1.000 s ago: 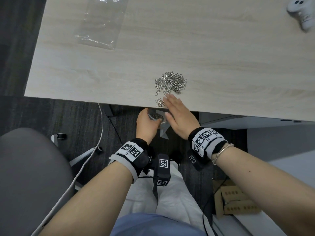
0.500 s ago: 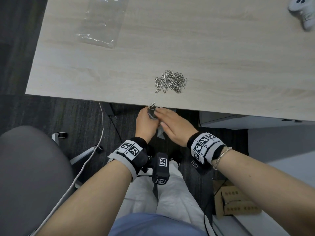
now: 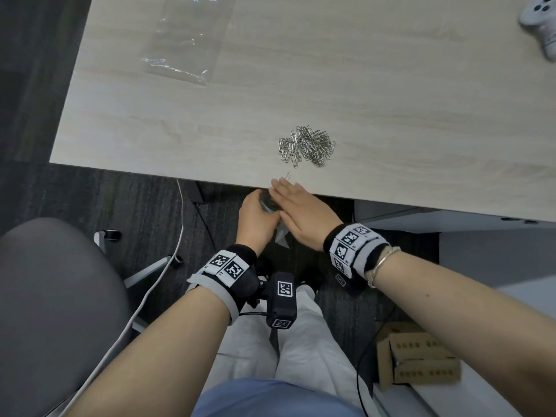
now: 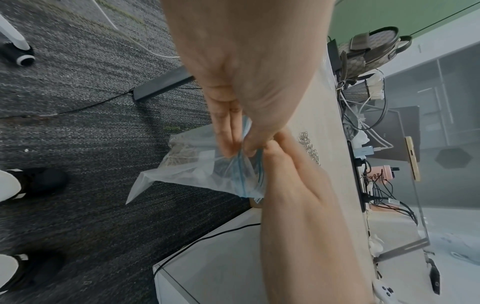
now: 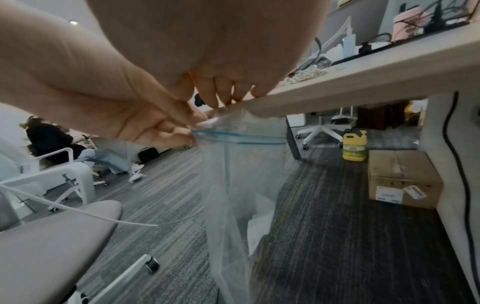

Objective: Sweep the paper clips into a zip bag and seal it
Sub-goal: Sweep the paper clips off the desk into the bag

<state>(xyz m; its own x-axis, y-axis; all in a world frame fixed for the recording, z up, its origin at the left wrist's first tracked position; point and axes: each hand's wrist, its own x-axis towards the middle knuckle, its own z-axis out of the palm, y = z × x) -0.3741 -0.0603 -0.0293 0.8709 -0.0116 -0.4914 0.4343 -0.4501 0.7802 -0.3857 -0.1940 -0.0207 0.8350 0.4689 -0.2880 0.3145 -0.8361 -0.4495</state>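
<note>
A pile of silver paper clips [image 3: 307, 145] lies on the light wood table [image 3: 150, 130] near its front edge, and one loose clip [image 3: 288, 176] sits right at the edge. Just below the edge, my left hand [image 3: 255, 213] pinches the blue-striped mouth of a clear zip bag [image 4: 197, 164] that hangs down toward the floor. My right hand [image 3: 290, 197] lies flat with straight fingers, its fingertips [image 5: 223, 98] resting on the table edge above the bag mouth [image 5: 241, 135]. Some clips show dimly inside the bag.
A second clear bag [image 3: 183, 46] lies flat at the table's far left. A white controller [image 3: 541, 22] sits at the far right corner. Below are a grey chair [image 3: 60, 296], a white cable [image 3: 162, 275] and a cardboard box [image 3: 421, 362] on the carpet.
My right hand dragged a few clips from the pile off the edge to the bag mouth, then moved forward again onto the table edge. The left hand kept holding the bag.
</note>
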